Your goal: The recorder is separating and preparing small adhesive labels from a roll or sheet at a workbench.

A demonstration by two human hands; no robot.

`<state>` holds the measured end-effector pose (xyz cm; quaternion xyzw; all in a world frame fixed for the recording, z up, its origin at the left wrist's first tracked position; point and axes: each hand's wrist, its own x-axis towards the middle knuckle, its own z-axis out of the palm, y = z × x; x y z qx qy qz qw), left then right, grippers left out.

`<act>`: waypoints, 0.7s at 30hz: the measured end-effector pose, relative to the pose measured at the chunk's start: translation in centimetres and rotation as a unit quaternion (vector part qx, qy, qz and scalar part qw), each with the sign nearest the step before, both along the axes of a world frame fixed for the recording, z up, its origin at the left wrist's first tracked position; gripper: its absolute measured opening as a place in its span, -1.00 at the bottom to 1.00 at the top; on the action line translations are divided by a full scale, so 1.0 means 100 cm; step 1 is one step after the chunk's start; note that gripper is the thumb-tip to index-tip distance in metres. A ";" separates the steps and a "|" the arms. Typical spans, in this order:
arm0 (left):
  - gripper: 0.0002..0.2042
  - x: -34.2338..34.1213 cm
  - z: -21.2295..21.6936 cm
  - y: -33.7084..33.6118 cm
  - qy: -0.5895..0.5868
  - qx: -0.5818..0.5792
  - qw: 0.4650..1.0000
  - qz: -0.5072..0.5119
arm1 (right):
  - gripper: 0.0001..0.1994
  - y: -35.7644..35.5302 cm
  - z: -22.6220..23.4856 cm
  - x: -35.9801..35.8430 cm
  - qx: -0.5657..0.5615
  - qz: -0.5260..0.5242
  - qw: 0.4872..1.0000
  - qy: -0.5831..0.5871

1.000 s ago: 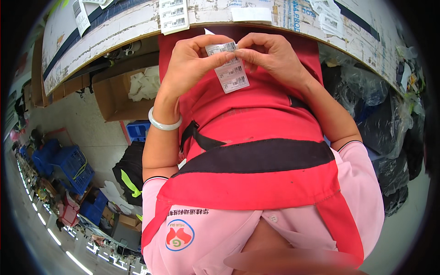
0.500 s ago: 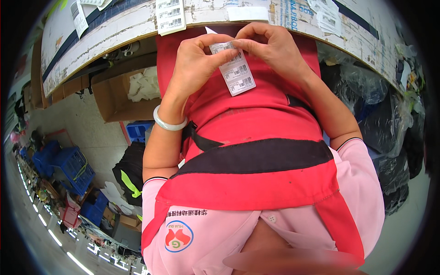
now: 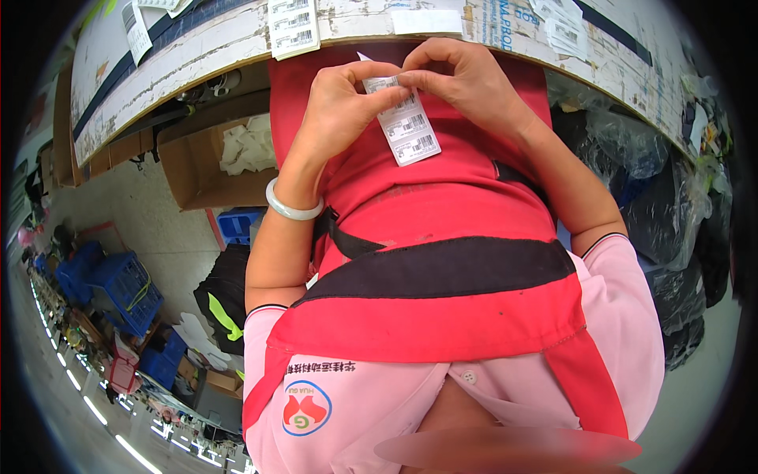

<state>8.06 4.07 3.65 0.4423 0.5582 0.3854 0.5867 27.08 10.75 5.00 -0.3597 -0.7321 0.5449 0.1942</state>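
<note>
Both hands raised in front of the chest, just below the table edge. Left hand curled, thumb and forefinger pinched on the top left corner of a strip of white barcode labels. Right hand closed from the other side, fingertips pressed on the same top end — the two hands nearly touching there. Label strip hanging down and slightly to the right from the pinch, its lower part loose against the red apron. Pale jade-coloured bangle around the left wrist. Black band across the apron lower down, pink shirt beneath, with a round printed emblem at its lower left.

More white labels stuck along the worn table edge above the hands, others further right. Under the table on the left, an open cardboard box with white material inside. Blue plastic crates on the floor further left — well apart from the hands. Dark plastic bags piled on the right side.
</note>
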 end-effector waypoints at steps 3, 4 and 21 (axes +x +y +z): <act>-0.78 -0.004 -0.005 0.001 -0.018 0.025 1.000 -0.001 | -0.89 0.003 0.001 0.002 0.076 -0.014 0.997 0.026; -0.77 -0.008 -0.005 0.003 -0.032 0.012 0.999 -0.016 | -0.91 0.007 0.002 0.004 0.063 -0.013 0.997 0.047; -0.65 -0.010 -0.014 0.002 -0.058 0.033 0.996 0.060 | -0.86 0.067 0.012 0.015 -0.177 -0.126 0.976 -0.030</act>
